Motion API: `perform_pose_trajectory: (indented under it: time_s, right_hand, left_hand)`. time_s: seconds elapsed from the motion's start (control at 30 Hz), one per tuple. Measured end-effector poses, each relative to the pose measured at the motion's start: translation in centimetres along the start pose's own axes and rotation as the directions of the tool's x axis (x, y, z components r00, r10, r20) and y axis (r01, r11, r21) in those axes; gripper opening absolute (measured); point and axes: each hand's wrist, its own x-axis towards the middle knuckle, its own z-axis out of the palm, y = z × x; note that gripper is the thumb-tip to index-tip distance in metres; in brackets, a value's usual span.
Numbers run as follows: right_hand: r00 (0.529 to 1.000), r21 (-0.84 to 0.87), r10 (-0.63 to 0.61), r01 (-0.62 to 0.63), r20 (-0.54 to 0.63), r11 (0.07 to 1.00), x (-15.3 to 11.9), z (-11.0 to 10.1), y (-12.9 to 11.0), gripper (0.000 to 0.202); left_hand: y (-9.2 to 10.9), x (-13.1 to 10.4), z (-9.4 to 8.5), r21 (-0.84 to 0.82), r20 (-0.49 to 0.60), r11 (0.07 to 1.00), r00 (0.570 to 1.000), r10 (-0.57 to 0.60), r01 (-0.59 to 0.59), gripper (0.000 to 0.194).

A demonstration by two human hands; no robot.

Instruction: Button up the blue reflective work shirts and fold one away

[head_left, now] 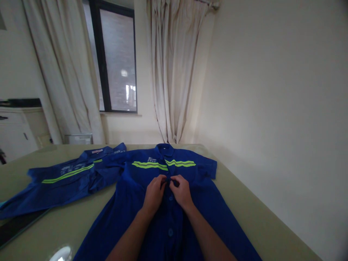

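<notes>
A blue work coat point(195, 185) with short sleeves and yellow-green reflective stripes lies face up on the table, collar away from me. My left hand point(154, 192) and my right hand point(181, 190) meet at its front placket, just below the chest stripe. Both pinch the fabric edge there, thumbs and forefingers close together. Whatever button or buttonhole sits between the fingertips is hidden. Below the hands, a button point(170, 198) and a lower button point(170, 232) show on the placket.
A second blue garment point(65, 188) with a similar stripe lies to the left, touching the coat's sleeve. Under it is a dark flat panel point(21, 226) on the table point(233, 203). The wall point(277, 108) runs along the right side. Curtains point(174, 72) and a window stand behind.
</notes>
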Motion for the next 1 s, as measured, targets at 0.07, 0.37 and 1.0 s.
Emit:
perform_pose_trajectory:
  time_s: [0.07, 0.37, 1.0]
  right_hand:
    - [0.999, -0.091, -0.037, 0.04, 0.036, 0.995, -0.2, -0.1, -0.6, 0.024]
    - [0.994, -0.302, -0.006, 0.038, 0.105, 0.953, -0.2, -0.2, -1.6, 0.02]
    - [0.994, 0.011, 0.012, -0.013, 0.108, 1.0, 0.5, 0.3, 0.8, 0.013]
  left_hand:
    - [0.1, -0.1, 0.1, 0.009, 0.019, 0.999, 0.999, 0.031, -0.031, 0.022]
    - [0.4, 0.2, -0.3, 0.199, 0.139, 0.953, 0.97, 0.201, -0.226, 0.046]
    - [-0.3, 0.6, -0.6, -0.156, 0.063, 0.988, 0.998, -0.011, 0.021, 0.018]
